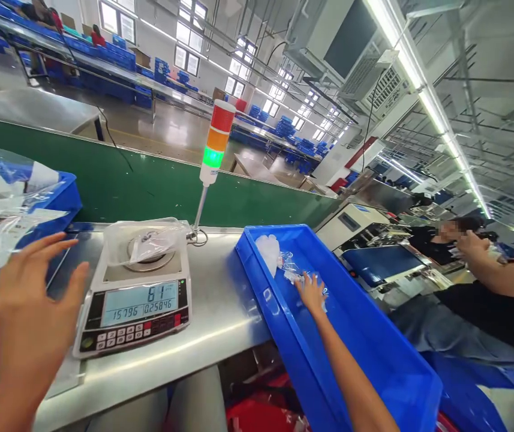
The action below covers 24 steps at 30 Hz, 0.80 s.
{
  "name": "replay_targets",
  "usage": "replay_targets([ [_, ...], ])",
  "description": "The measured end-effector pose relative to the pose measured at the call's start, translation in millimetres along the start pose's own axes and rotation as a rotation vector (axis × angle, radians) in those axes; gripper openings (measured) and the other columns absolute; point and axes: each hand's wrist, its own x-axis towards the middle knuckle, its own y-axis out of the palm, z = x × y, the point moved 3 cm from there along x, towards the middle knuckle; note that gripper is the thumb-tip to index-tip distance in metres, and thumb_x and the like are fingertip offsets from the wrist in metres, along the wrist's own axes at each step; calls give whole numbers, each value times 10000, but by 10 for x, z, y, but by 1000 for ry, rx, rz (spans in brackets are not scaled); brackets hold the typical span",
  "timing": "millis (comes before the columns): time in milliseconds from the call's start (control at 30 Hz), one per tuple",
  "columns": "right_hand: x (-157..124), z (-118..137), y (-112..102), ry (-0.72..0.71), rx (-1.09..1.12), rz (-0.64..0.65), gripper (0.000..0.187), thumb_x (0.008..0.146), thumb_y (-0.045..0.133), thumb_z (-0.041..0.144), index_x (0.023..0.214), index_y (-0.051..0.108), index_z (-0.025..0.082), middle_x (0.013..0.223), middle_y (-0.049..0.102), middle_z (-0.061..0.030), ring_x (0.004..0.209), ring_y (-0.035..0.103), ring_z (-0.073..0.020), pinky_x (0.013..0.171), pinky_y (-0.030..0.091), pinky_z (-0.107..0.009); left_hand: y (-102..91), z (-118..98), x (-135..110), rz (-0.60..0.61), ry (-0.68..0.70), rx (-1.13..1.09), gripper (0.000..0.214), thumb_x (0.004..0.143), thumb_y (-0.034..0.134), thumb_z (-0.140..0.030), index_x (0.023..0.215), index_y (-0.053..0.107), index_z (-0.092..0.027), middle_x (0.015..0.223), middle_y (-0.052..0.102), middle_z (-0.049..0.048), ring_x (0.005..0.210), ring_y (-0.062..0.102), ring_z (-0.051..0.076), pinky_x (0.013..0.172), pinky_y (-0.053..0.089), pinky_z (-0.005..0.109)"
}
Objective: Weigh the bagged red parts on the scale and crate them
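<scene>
My left hand (32,318) hovers open above the steel table (221,300), fingers spread, just left of a counting scale (137,294). A clear plastic bag with a small part (149,240) lies on the scale's pan. My right hand (311,294) reaches into a long blue bin (373,360) and rests on small clear bags (290,267) lying on its floor; its fingers look flat and spread over them. A white bag (269,249) lies at the bin's far end.
A blue bin (65,195) heaped with clear bags stands at the left. A signal tower (214,144) with its green lamp lit rises behind the scale, before a green conveyor belt (149,186). Another person (486,282) in black sits at the right by machines.
</scene>
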Motion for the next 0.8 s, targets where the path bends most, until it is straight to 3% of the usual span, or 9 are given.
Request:
replay_targets([
  [133,-110,-414,48,5,-103,41,574,928,407,285,1458,582,148,1495,564,-256,1458,414,-471,1123,335,-720,118,-43,-57,52,55,45,323,1002,456,-475,1198,626,-283,1336,655,86,1302,587,356,1171,445,573],
  [267,-144,-727,-20,-136,-143,56,630,893,278,161,1432,573,22,1445,576,-302,1387,516,-422,1109,420,-584,284,41,-31,139,163,70,285,1020,452,-388,1203,610,-236,1320,658,101,1259,603,317,1127,491,512],
  [400,-103,-991,-164,-234,-197,-75,563,893,300,258,1275,674,83,1225,712,-240,1100,675,-394,868,527,-491,655,75,13,349,234,94,286,1010,469,-317,1241,591,-201,1280,661,117,1299,567,311,1111,503,487],
  [467,-117,-957,-314,-227,-182,-178,534,905,309,326,1180,718,119,1117,755,-208,985,704,-378,759,521,-449,864,27,33,405,260,107,295,999,497,-290,1265,567,-185,1309,640,135,1345,528,319,1128,487,500],
  [533,-195,-715,-528,-228,-121,-306,533,920,342,403,1144,736,124,1068,772,-201,944,717,-369,729,515,-429,1046,-65,65,420,306,117,302,978,534,-255,1268,552,-173,1343,611,153,1371,498,326,1145,468,511],
  [633,-452,38,-854,-340,47,-445,519,952,439,508,1172,744,151,1069,788,-163,878,735,-320,769,537,-404,1227,-195,163,462,353,113,166,951,512,-177,1097,589,-169,1247,638,159,1296,539,329,1099,487,497],
  [700,-689,714,-962,-523,181,-424,456,977,518,529,1179,746,190,1101,796,-122,881,748,-278,803,559,-372,1228,-203,296,452,272,69,115,951,463,-160,945,576,-184,1099,670,139,1153,607,307,1012,526,465],
  [800,-1073,1782,-853,-960,366,-225,269,1034,543,375,1144,750,245,1153,797,-62,1049,747,-228,927,574,-341,966,-78,568,249,-22,-61,98,949,472,-224,909,556,-192,967,678,86,947,660,248,866,558,402],
])
